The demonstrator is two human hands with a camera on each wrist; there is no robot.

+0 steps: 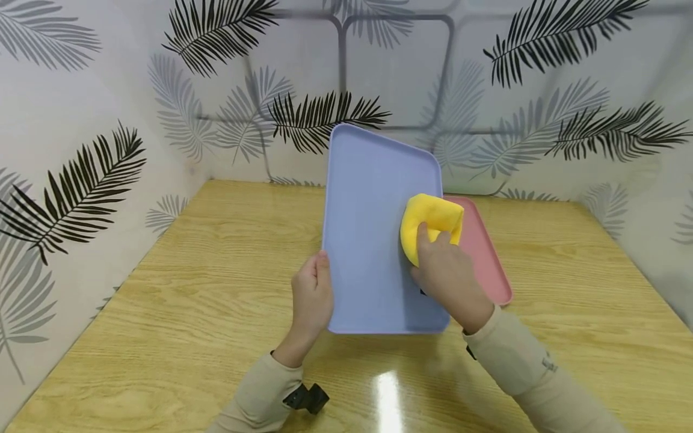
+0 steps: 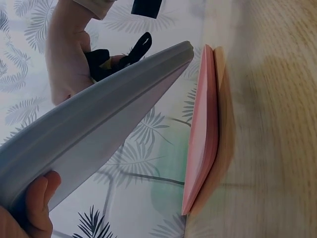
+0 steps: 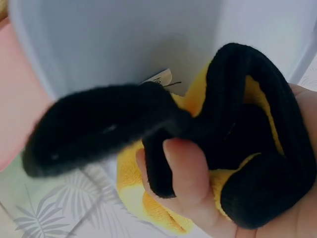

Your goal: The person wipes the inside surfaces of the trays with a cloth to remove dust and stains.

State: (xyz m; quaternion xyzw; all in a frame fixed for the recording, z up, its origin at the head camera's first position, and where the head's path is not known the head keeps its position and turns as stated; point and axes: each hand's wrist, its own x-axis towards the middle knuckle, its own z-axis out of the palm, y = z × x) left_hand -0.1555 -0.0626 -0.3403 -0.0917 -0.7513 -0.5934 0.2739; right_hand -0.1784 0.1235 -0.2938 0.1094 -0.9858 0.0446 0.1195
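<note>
A light blue rectangular tray (image 1: 368,210) is held up at a tilt above the table, its inner face toward the head camera. My left hand (image 1: 313,294) grips its left edge, thumb on the rim and fingers (image 2: 39,201) curled underneath, as the left wrist view shows. With my right hand (image 1: 452,279) I hold a bunched cloth (image 1: 433,207), yellow on one side and black on the other, against the right part of the tray's inner face. In the right wrist view the black side (image 3: 99,129) folds between my fingers, and a small white tag (image 3: 161,78) sticks out.
Behind the blue tray a pink tray (image 1: 484,255) lies on the wooden table (image 1: 216,300), partly covered in the head view. A wall covering with leaf prints (image 1: 390,72) rises at the table's back and sides. Straps with dark devices (image 1: 305,398) sit on the wrists.
</note>
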